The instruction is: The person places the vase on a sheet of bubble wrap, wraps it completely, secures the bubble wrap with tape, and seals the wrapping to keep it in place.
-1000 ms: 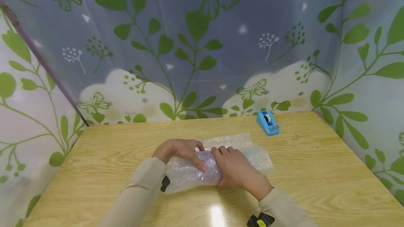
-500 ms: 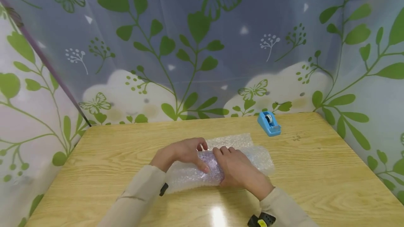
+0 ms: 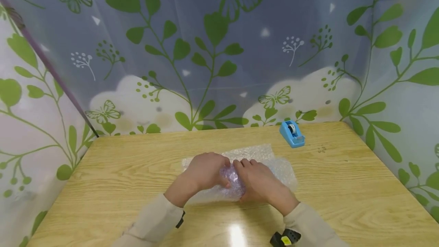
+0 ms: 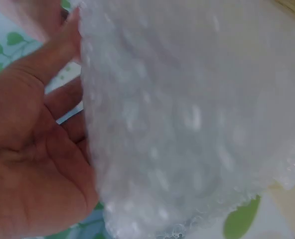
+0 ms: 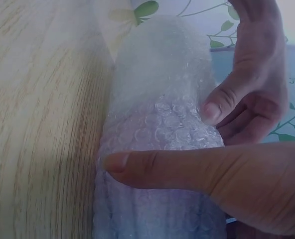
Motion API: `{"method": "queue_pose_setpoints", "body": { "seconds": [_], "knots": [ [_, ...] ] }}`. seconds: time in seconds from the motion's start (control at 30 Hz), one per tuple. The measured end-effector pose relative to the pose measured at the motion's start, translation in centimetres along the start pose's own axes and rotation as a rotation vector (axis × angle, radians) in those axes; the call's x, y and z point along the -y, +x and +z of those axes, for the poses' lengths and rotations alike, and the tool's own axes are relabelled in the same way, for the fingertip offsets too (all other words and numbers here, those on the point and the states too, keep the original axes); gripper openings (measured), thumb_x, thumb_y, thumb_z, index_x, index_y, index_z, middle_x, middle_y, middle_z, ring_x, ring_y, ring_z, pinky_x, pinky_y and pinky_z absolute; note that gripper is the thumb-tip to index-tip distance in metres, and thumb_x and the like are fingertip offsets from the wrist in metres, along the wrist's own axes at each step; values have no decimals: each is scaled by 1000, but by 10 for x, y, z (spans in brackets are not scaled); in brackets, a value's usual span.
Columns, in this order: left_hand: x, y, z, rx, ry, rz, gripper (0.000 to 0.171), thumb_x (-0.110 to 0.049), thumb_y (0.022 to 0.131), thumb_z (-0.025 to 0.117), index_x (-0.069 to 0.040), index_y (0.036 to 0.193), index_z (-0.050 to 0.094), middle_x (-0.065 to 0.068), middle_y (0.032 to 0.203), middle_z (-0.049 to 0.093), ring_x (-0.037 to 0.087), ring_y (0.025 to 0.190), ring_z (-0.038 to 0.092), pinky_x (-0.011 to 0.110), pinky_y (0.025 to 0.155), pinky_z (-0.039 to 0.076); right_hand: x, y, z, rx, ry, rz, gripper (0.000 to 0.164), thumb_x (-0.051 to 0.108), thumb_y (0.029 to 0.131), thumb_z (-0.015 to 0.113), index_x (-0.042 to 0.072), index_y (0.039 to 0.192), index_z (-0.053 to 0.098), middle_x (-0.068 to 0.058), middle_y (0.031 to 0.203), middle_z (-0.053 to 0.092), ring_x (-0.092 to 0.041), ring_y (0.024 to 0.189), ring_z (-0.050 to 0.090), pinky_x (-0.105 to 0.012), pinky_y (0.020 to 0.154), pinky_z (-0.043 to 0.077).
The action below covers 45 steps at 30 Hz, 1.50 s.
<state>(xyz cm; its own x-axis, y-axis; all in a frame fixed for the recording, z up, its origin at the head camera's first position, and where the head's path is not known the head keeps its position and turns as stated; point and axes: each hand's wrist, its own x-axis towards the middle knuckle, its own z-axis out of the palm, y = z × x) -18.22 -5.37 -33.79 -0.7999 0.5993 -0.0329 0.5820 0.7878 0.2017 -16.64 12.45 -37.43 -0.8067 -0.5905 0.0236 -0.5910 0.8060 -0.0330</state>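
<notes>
A roll of bubble wrap (image 3: 234, 182) lies crosswise on the table, with something purple showing through its middle; its exact kind is hidden by the layers. My right hand (image 3: 258, 180) grips the roll right of the purple part, thumb (image 5: 152, 168) across the near side and fingers over the top. Close beside it, my left hand (image 3: 205, 172) curves over the roll, thumb in front and fingertips bent toward the far side. In the left wrist view, the wrap's left end (image 4: 187, 119) fills most of the picture beside my palm. A loose flap (image 3: 253, 152) spreads behind the roll.
A blue tape dispenser (image 3: 292, 134) stands toward the back right of the wooden table (image 3: 343, 186). Leaf-printed curtains (image 3: 219, 68) hang behind the table and on both sides. Black wrist straps (image 3: 285, 238) sit at the cuffs.
My left hand has shifted right and turned farther over the roll, coming close to the right hand and covering more of the left part. My right hand keeps its place on the bubble wrap.
</notes>
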Motion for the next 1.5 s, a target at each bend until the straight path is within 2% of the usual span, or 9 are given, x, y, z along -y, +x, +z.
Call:
{"method": "queue_pose_setpoints", "body": {
  "seconds": [0.2,0.43,0.7,0.9,1.0,1.13,1.27,1.37,1.5],
  "knots": [
    [-8,-7,2,-102,90,57,35,-33,74,82,-11,95,63,0,79,65,17,67,60,29,53,48,-3,0,1,-18,2,-5,93,43,59,89,-2,129,47,-15,112,57,-31,97,57,-42,84,50],
    [-10,-10,4,-71,124,92,27,-30,82,75,-9,88,60,-1,72,59,16,64,59,29,56,50,-3,0,2,-36,22,-9,87,41,57,90,0,122,49,-14,105,58,-30,91,57,-41,78,51],
    [-16,-19,10,-189,346,127,24,-34,85,71,-10,89,68,5,96,57,20,88,52,32,75,51,-1,4,-1,-11,17,12,81,41,54,91,4,114,50,-11,98,57,-27,83,57,-40,71,51],
    [-16,-22,19,-280,367,163,21,-28,83,73,-8,90,70,2,88,61,16,78,55,23,63,51,-1,7,-5,26,23,23,78,41,55,91,5,112,51,-10,97,58,-28,84,58,-40,71,52],
    [-17,-23,28,-317,439,178,32,-34,84,69,-5,96,70,4,86,64,16,75,58,24,58,52,-1,9,-7,32,26,21,73,41,56,90,6,107,52,-9,94,58,-28,83,58,-40,70,52],
    [-20,-25,35,-344,486,162,49,-45,76,73,-2,97,69,5,85,64,16,71,59,24,54,52,-2,10,-10,43,35,25,70,40,55,90,7,104,52,-9,92,58,-27,82,58,-40,70,51],
    [-22,-22,36,-364,497,126,47,-43,68,82,-5,91,69,3,81,64,15,68,58,23,52,50,-4,9,-7,49,91,48,81,38,56,91,4,118,51,-12,102,61,-30,88,60,-42,75,52],
    [-22,-21,36,-375,501,103,44,-41,66,84,-6,87,68,3,79,65,14,66,58,23,50,49,-5,6,-2,3,154,39,91,35,58,90,0,129,45,-15,113,60,-33,97,61,-44,83,51],
    [-24,-21,36,-391,507,87,43,-38,65,85,-5,87,68,3,76,65,14,63,57,24,47,48,-7,-2,8,-141,115,-14,89,35,59,90,1,129,48,-18,127,51,-35,111,53,-44,91,47]
  ]
}}
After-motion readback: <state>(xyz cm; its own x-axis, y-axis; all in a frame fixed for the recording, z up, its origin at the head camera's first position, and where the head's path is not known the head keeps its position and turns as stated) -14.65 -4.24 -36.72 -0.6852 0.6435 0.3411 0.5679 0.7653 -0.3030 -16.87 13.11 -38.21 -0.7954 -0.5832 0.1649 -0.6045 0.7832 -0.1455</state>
